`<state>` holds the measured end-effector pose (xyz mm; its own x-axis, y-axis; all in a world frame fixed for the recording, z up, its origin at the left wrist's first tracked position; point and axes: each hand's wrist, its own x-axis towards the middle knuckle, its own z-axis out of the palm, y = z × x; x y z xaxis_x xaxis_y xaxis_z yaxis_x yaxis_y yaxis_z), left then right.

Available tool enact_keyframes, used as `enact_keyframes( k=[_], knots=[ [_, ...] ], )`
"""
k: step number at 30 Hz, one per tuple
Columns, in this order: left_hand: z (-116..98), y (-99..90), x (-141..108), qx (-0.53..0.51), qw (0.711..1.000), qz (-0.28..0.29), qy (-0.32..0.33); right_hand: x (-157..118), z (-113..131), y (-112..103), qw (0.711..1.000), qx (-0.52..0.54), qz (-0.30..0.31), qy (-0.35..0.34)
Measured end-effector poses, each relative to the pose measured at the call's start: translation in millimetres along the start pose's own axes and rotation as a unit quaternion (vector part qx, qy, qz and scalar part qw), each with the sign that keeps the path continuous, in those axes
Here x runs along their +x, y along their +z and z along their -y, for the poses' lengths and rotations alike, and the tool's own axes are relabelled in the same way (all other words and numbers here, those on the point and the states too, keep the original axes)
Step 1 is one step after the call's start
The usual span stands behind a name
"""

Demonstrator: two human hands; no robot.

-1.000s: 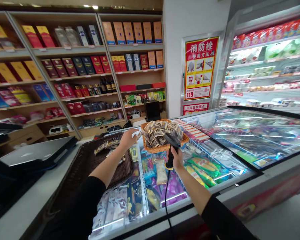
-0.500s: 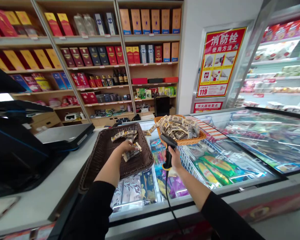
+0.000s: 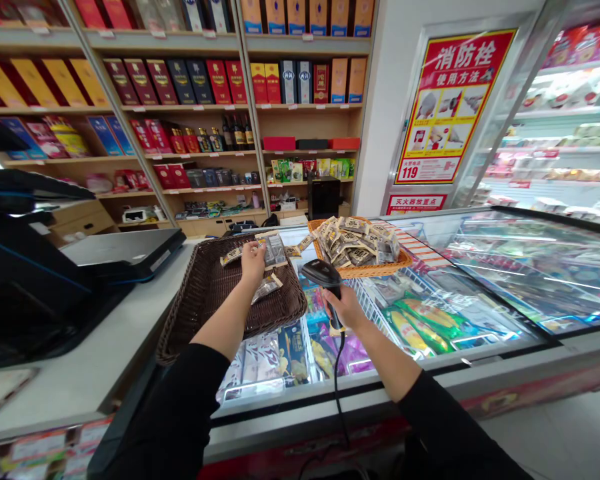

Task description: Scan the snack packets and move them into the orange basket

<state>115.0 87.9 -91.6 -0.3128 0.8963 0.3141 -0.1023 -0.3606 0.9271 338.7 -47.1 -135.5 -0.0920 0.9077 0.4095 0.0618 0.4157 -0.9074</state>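
Note:
My left hand [image 3: 253, 262] pinches a small snack packet [image 3: 274, 251], its flat side turned up, above the far right part of the dark brown wicker basket [image 3: 215, 293]. Below it another packet [image 3: 267, 287] lies in that basket, and one more [image 3: 231, 256] rests beside my fingers. My right hand [image 3: 345, 306] is wrapped round the grip of a black handheld barcode scanner [image 3: 322, 272]. The scanner's head points left toward the held packet, and its cable hangs down in front of the freezer. An orange basket [image 3: 375, 270] heaped with similar packets stands behind the scanner.
Both baskets sit on the glass top of a chest freezer [image 3: 480, 293] with packaged goods inside. Loose packets [image 3: 300, 246] lie between them. At left, a counter [image 3: 115, 327] carries a flat scale [image 3: 125, 250] and a dark screen stand. Shelves of boxes line the back wall.
My left hand has lifted a packet up and away from the basket floor, turning it flat. The scanner has swung left and tilted toward it. The view has dipped slightly.

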Motion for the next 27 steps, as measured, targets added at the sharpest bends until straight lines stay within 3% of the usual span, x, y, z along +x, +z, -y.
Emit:
enact_keyframes(
  k=[3,11,19,24,27],
  knots=[
    [-2,5.6,-3,-0.039,0.999,-0.006,-0.003,0,4,3,0.998,-0.056,0.008,-0.006],
    [-1,21.9,-16,-0.075,0.996,0.046,-0.002,1,6,6,0.997,-0.069,0.022,-0.007],
    [-5,17.6,-16,-0.025,0.999,0.044,-0.013,3,0,7,0.999,-0.030,0.013,-0.001],
    [-23,17.7,-15,0.088,0.994,0.053,0.035,4,-6,-23,0.992,0.113,-0.061,0.013],
    [-37,43.7,-18,0.054,0.994,0.092,0.021,4,-8,-53,0.970,0.180,-0.165,0.007]
  ],
)
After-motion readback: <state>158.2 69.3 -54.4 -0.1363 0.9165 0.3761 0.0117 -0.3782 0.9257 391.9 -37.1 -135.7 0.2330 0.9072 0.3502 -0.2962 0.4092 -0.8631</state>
